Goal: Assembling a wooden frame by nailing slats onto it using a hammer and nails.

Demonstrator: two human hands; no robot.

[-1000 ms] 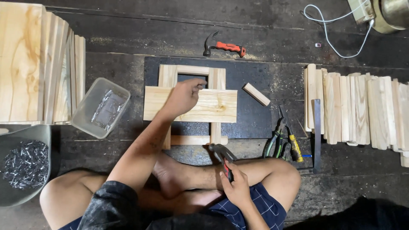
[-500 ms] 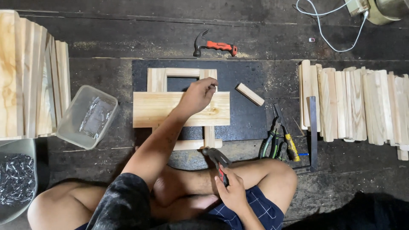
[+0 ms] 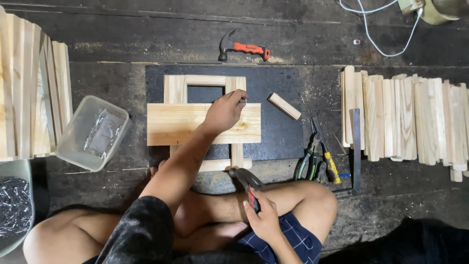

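Dark floorboards — left hand [image 3: 225, 112] pinches at the plank [image 3: 181, 124], right hand [image 3: 264, 220] grips a hammer [image 3: 246, 182].

Floor of dark, worn wooden planks [image 3: 122, 39], dusty and scuffed; black rectangular mat [image 3: 278, 132] laid flat on it.

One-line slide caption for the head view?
Seated on the floor, left hand steadies a plank across a wooden frame; right hand holds a hammer.
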